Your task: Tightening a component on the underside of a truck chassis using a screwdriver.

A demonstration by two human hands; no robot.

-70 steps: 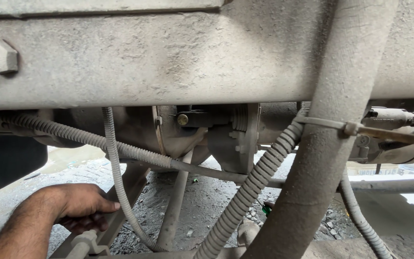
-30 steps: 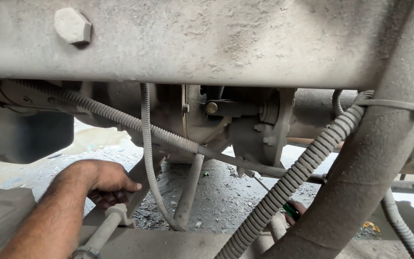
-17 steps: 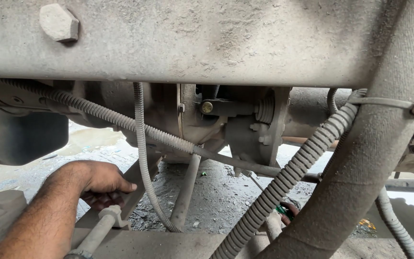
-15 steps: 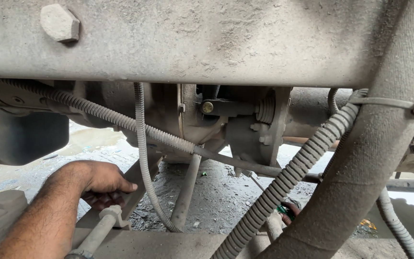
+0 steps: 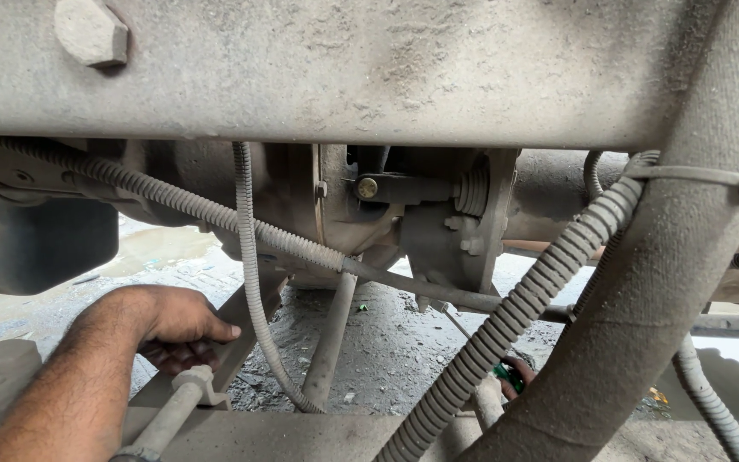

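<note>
Under a dust-caked vehicle frame [image 5: 369, 77], over gravelly ground [image 5: 387, 342], the left hand [image 5: 168, 325] reaches in with fingers curled; what its grip closes on cannot be told, though the rod fitting [image 5: 194, 381] lies just below the knuckles. The right hand [image 5: 519, 376] is mostly hidden behind a ribbed hose [image 5: 523, 316], beside something green. Compared with half a second ago, nothing has visibly moved.

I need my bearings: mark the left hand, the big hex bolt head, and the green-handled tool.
left hand [image 5: 168, 323], head view, knuckles.
grey dusty hex bolt head [image 5: 91, 32], head view, flat face.
green-handled tool [image 5: 506, 375], head view, green grip.
</note>
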